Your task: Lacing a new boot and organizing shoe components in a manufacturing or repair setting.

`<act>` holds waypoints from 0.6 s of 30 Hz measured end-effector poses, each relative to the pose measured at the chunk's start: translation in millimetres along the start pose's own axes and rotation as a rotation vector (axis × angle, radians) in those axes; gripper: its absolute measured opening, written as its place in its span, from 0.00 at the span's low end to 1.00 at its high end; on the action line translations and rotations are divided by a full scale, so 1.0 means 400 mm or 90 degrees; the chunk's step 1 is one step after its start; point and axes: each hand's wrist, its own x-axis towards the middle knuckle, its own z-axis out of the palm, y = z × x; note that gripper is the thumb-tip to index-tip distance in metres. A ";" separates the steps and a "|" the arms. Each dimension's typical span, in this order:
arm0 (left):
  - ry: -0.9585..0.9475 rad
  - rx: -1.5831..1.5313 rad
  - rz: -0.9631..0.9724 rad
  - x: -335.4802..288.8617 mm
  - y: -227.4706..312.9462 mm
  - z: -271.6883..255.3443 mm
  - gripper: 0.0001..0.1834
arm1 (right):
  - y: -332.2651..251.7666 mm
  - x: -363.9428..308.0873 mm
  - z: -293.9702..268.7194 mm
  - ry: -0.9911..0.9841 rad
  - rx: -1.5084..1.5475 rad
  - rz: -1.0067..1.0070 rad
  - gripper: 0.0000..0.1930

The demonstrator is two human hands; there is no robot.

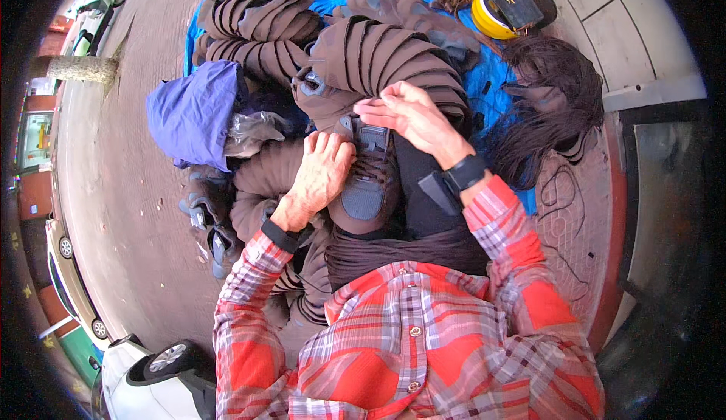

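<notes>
Head view, brown shoe (364, 199): right of my left hand (325, 167), mostly nearer me than my right hand (416, 121).
Left hand: curled at its edge; whether clamped, I cannot tell.
Right hand: fingers outstretched.

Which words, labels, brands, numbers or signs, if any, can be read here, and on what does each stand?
No text is clear enough to quote.
Black pouch: small mark, too small to read.
Shoe: no lettering I can make out.
Building at left: too blurred to read.
</notes>
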 end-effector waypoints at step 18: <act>-0.218 -0.727 -0.192 0.030 -0.088 -0.022 0.08 | -0.127 -0.241 -0.396 0.568 0.132 -0.377 0.06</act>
